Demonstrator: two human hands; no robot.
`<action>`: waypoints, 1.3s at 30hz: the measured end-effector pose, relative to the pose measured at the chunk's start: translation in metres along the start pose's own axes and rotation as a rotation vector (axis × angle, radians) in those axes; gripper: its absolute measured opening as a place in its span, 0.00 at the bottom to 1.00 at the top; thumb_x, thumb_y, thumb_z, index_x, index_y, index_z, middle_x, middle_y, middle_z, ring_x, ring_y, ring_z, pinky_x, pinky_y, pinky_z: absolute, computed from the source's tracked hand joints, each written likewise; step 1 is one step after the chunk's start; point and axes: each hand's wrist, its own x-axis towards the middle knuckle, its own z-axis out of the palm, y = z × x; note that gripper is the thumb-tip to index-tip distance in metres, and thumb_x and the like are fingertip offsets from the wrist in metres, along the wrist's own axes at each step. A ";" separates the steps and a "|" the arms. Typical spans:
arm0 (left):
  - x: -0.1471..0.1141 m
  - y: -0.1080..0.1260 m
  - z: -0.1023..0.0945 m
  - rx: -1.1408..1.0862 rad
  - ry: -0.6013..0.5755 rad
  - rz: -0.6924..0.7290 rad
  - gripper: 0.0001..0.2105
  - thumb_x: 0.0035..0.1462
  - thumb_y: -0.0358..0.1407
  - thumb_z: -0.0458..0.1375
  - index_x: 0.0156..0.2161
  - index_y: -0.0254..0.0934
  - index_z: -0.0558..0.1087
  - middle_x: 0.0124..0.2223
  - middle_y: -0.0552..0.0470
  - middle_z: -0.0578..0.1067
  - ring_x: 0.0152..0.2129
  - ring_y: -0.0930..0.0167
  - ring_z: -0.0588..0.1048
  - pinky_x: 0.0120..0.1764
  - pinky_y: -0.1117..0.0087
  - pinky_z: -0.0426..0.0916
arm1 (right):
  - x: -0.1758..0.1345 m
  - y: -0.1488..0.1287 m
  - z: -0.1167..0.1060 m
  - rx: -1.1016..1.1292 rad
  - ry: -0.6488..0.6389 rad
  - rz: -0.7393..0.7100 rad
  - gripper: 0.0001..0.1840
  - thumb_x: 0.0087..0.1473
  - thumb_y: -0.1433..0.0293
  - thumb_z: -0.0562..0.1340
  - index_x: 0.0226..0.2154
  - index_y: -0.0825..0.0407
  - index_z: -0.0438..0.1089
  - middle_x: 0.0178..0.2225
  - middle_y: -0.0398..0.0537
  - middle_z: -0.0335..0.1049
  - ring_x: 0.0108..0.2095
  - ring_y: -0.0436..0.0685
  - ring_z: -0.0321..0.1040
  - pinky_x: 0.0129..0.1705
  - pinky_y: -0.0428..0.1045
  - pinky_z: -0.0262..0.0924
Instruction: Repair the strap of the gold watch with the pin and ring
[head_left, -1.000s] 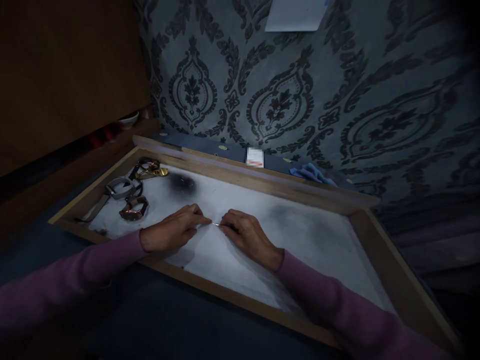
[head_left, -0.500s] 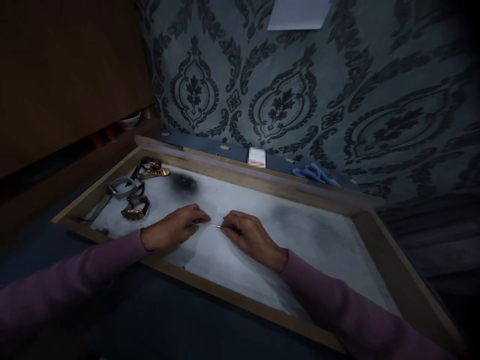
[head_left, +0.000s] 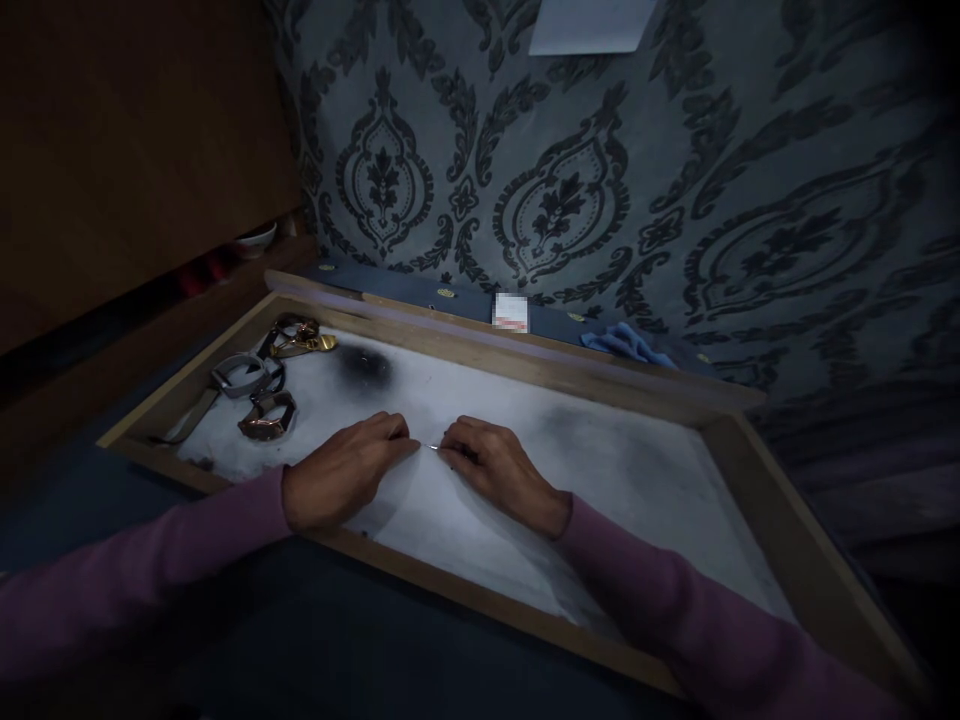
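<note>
the right hand [head_left: 499, 470] has thumb and fingers pinched together on a thin, shiny metal piece [head_left: 432, 447], whose bare end juts out towards 9 o'clock. the piece is held over the middle of the tray [head_left: 780, 510], in the narrow gap between the hands; too little of it shows to tell what it is.

what has just changed is the left hand [head_left: 349, 468]. half a second ago its fingers stood slightly lifted off the piece; now the hand is rolled over, the thumb stretched towards 3 o'clock at the piece's bare end, the fingers curled in close above. whether they touch or grip it i cannot tell. the right hand's hold looks unchanged, so it seems to be the steady side, with the left doing the adjusting.

from the left hand, three watches lie untouched in the tray's corner: brown [head_left: 268, 417] at 10 o'clock, grey [head_left: 244, 372] beyond it, gold [head_left: 304, 340] nearer 11. past the tray's far edge, a card [head_left: 511, 313] stands at 12 o'clock from the right hand, a blue cloth [head_left: 628, 343] at 2.
</note>
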 end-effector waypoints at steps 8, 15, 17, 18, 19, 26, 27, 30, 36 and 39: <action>-0.001 0.002 0.000 0.168 -0.034 0.016 0.14 0.58 0.20 0.47 0.43 0.35 0.70 0.44 0.47 0.69 0.40 0.66 0.67 0.41 0.66 0.64 | 0.001 0.005 0.000 -0.013 -0.025 -0.019 0.07 0.56 0.78 0.61 0.28 0.53 0.70 0.28 0.44 0.68 0.29 0.51 0.65 0.32 0.45 0.56; -0.001 0.002 0.000 0.200 -0.045 0.006 0.16 0.57 0.19 0.48 0.47 0.35 0.69 0.45 0.46 0.69 0.41 0.65 0.67 0.42 0.64 0.63 | 0.003 0.007 -0.001 -0.010 -0.035 -0.046 0.08 0.59 0.76 0.60 0.29 0.53 0.71 0.29 0.45 0.69 0.30 0.51 0.66 0.32 0.46 0.58; -0.002 0.001 0.000 0.195 -0.043 0.013 0.17 0.57 0.18 0.48 0.47 0.35 0.69 0.45 0.46 0.68 0.41 0.65 0.67 0.42 0.64 0.63 | 0.003 0.007 -0.001 -0.006 -0.037 -0.047 0.08 0.59 0.75 0.60 0.29 0.52 0.72 0.28 0.45 0.69 0.30 0.51 0.66 0.32 0.46 0.58; -0.002 0.000 0.000 0.193 -0.042 0.018 0.17 0.57 0.19 0.48 0.47 0.35 0.69 0.45 0.46 0.68 0.41 0.65 0.66 0.42 0.64 0.63 | 0.003 0.007 -0.001 -0.005 -0.037 -0.046 0.08 0.59 0.75 0.60 0.29 0.53 0.72 0.28 0.45 0.69 0.30 0.51 0.66 0.32 0.46 0.58; -0.002 0.000 0.000 0.190 -0.040 0.024 0.17 0.57 0.19 0.48 0.47 0.35 0.69 0.45 0.46 0.68 0.41 0.65 0.66 0.41 0.64 0.63 | 0.003 0.007 -0.001 -0.004 -0.037 -0.044 0.08 0.59 0.75 0.60 0.29 0.53 0.72 0.28 0.45 0.69 0.30 0.51 0.66 0.32 0.46 0.58; -0.002 -0.001 0.001 0.169 -0.022 0.027 0.17 0.57 0.19 0.48 0.48 0.35 0.69 0.44 0.46 0.69 0.40 0.65 0.66 0.42 0.64 0.64 | 0.004 0.007 -0.002 0.001 -0.039 -0.053 0.09 0.59 0.75 0.60 0.28 0.52 0.72 0.28 0.45 0.68 0.30 0.51 0.66 0.32 0.46 0.58; -0.002 -0.001 0.001 0.167 -0.025 0.026 0.17 0.57 0.19 0.48 0.48 0.35 0.69 0.44 0.45 0.68 0.40 0.65 0.66 0.42 0.64 0.64 | 0.004 0.008 -0.002 0.002 -0.040 -0.059 0.09 0.59 0.75 0.59 0.29 0.52 0.72 0.28 0.45 0.68 0.30 0.51 0.66 0.32 0.46 0.58; -0.002 0.000 0.000 0.161 -0.033 0.034 0.18 0.55 0.18 0.48 0.47 0.35 0.69 0.45 0.46 0.68 0.41 0.65 0.66 0.42 0.64 0.63 | 0.004 0.010 -0.002 0.006 -0.043 -0.071 0.09 0.59 0.75 0.59 0.29 0.53 0.72 0.28 0.45 0.68 0.30 0.51 0.66 0.32 0.46 0.58; -0.002 0.000 -0.001 0.160 -0.041 0.027 0.18 0.54 0.17 0.49 0.46 0.35 0.68 0.44 0.46 0.68 0.40 0.65 0.66 0.42 0.64 0.63 | 0.005 0.010 -0.002 0.013 -0.042 -0.075 0.09 0.59 0.75 0.60 0.29 0.52 0.72 0.28 0.44 0.68 0.30 0.52 0.66 0.32 0.46 0.58; -0.003 -0.001 0.000 0.161 -0.036 0.033 0.18 0.53 0.17 0.48 0.46 0.35 0.69 0.44 0.46 0.68 0.40 0.65 0.66 0.41 0.65 0.63 | 0.005 0.010 -0.002 0.011 -0.045 -0.067 0.09 0.58 0.77 0.61 0.27 0.52 0.71 0.27 0.43 0.67 0.29 0.51 0.65 0.31 0.45 0.56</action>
